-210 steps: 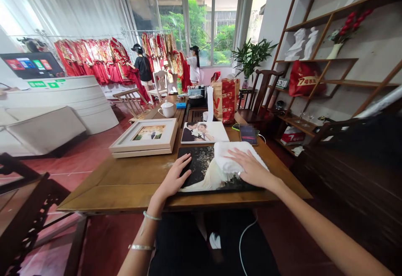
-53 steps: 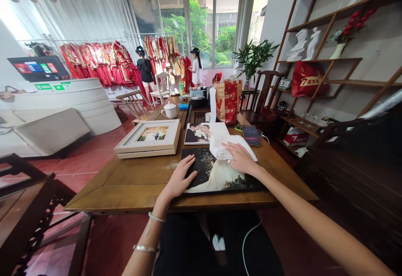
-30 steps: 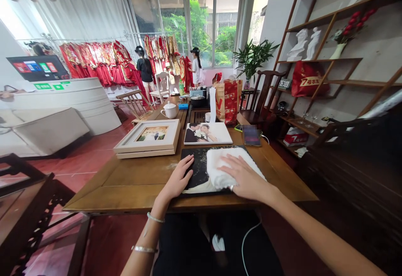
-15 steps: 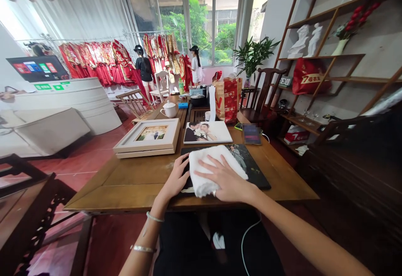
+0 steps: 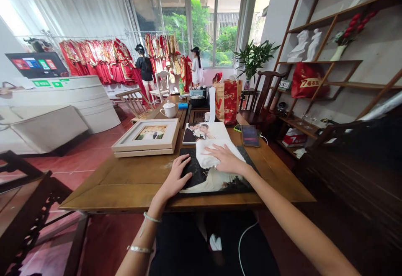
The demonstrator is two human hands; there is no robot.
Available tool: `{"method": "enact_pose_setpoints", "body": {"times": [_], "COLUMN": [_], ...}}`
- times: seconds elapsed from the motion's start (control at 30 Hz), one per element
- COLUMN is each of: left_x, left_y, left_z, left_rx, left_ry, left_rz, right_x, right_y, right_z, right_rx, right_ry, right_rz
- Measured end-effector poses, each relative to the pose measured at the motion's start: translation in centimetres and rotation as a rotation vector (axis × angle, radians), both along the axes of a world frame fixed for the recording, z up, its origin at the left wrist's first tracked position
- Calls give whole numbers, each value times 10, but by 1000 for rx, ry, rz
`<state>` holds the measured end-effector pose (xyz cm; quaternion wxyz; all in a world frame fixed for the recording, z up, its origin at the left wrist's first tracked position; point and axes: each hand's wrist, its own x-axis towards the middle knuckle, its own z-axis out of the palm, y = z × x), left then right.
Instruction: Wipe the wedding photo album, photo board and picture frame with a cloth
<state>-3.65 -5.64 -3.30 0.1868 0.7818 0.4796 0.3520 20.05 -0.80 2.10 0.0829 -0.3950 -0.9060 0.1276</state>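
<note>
A dark wedding photo panel point(image 5: 188, 179), with a pale dress printed on it, lies flat at the near side of the table. My left hand point(image 5: 177, 175) rests on its left edge, fingers apart, holding nothing. Over the panel's upper middle, my right hand point(image 5: 228, 158) presses on a folded white towel point(image 5: 205, 158), fingers spread across its top and thumb at its near edge. The towel hides part of the picture. Just beyond lies a white-edged couple's photo point(image 5: 216, 131); the towel's far edge overlaps its near side in view.
Stacked white picture frames point(image 5: 171, 144) sit left on the wooden table point(image 5: 125, 175). A lidded white mug point(image 5: 169, 109), a paper bag point(image 5: 230, 100) and a phone point(image 5: 250, 137) with a cable stand farther off. Two people are near red garments point(image 5: 94, 60) at the back.
My right hand has pushed the towel away from me across the panel, uncovering the printed dress on its near part. My left hand stays at the left edge.
</note>
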Motion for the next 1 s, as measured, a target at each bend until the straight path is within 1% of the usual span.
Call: {"method": "enact_pose_setpoints", "body": {"times": [0.07,0.13,0.2,0.23,0.27,0.33,0.5,0.57,0.6,0.63,0.7,0.77,0.9,0.97,1.0], "left_x": [2,4,4,3,2,1,-1,-1,-1,-1,-2,-2,-1,0,0], "left_y": [1,2,3,3,4,5,4,3,3,2,1,1,2,2,2], "left_z": [1,1,0,0,-1,-4,-7,-6,-6,-5,-4,-3,-2,-3,-4], "left_rx": [7,14,19,20,21,24,37,38,38,36,33,31,15,-5,-14], "left_ry": [9,14,15,16,16,15,7,1,-1,-1,3,8,10,2,-4], "left_rz": [1,-1,-2,-2,1,12,30,33,32,30,23,17,7,2,1], "right_x": [-14,-25,-29,-28,-27,-21,-1,5,7,9,12,14,16,13,11], "right_y": [16,23,20,14,5,-22,-106,-126,-129,-129,-114,-87,-18,8,15], "right_z": [1,1,1,1,0,-2,-5,-6,-6,-7,-7,-7,-2,0,1], "right_rx": [21,31,33,34,38,47,15,-6,-13,-17,-8,10,13,27,36], "right_ry": [-4,3,6,6,7,13,18,20,24,29,36,29,-28,-51,-54], "right_rz": [9,2,-7,-8,-7,3,74,86,81,65,8,-67,-185,-222,-233]}}
